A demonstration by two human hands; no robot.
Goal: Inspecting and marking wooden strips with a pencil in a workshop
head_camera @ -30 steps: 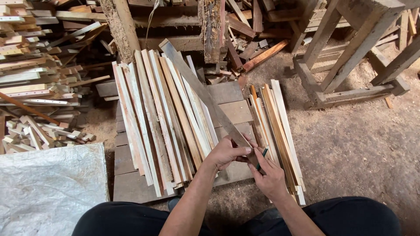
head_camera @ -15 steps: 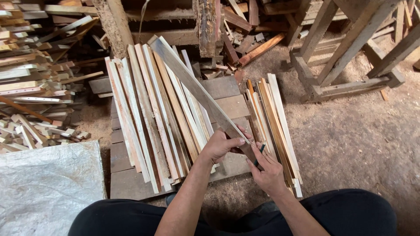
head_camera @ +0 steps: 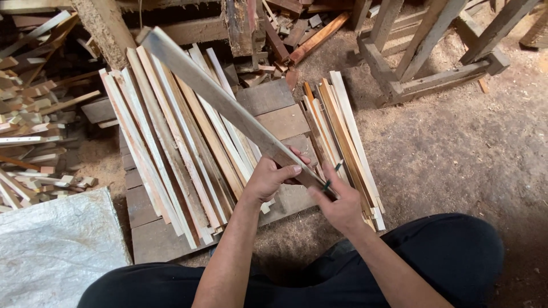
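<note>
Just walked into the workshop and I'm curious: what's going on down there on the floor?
A person sits over a wooden pallet covered with thin wooden slats. The left hand grips the near end of one long slat, lifted at an angle above the others. The right hand holds a dark pencil right at that end. A smaller bundle of slats lies to the right, on sawdust-covered ground.

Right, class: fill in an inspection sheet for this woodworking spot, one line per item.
Surface: wooden pallet on sawdust-covered dirt floor.
Job's things: long wooden slat, raised at a slant; dark pencil.
Clutter: two piles of thin slats, left and right; offcut heap; grey sheet.
Grippers: left hand grips the slat; right hand holds the pencil at its near end.
Cables: nothing seen.
Surroundings: wooden trestle.
</note>
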